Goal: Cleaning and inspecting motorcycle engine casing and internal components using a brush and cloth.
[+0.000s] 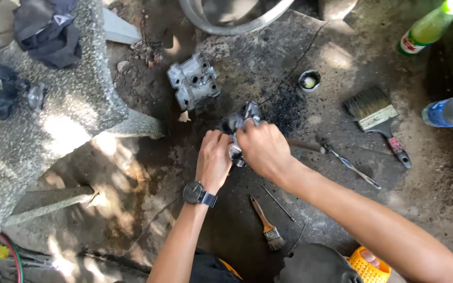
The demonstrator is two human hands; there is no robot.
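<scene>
Head view: we've got both hands on a small grey metal engine part (239, 126), mid-scene over the dark oily concrete floor (268, 57). Left hand (213, 160) has fingers curled around its near end; right hand (263, 149) is wrapped over the top, fingers pressed together. Grey cast-metal cover (193, 79) sits just beyond, far left. Wide paintbrush (376, 118) lies right, small wooden-handled brush (267, 225) lies near us.
</scene>
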